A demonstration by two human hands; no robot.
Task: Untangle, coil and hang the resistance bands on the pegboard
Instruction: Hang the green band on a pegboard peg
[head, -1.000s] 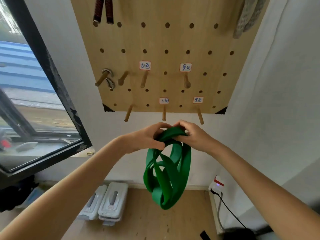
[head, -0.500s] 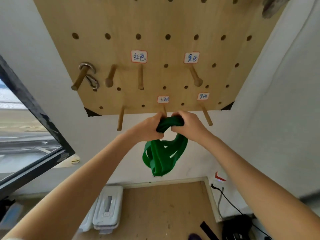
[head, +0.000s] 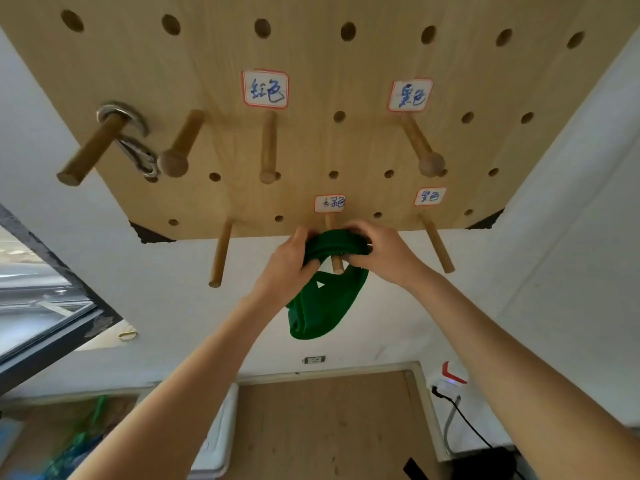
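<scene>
Gripping the coiled green band (head: 325, 299) from either side, the left hand (head: 287, 268) and right hand (head: 379, 252) loop its top over a lower peg (head: 335, 263) of the pegboard (head: 346, 150), so the hanging looks nearly done, with only letting go left.

Only one view is given, taken from a wide-angle camera worn on the head. It is aimed forward and steeply upward at the light wooden pegboard with round holes (head: 346, 74), which is seen from below and from close by, so that its dowel pegs are foreshortened toward the lens. Below the pegboard the white wall (head: 571, 237) is taken in, and lowest in the frame the brown wooden floor (head: 329, 427). Straight edges are bent by the lens. Both forearms are seen entering from the bottom corners.
</scene>
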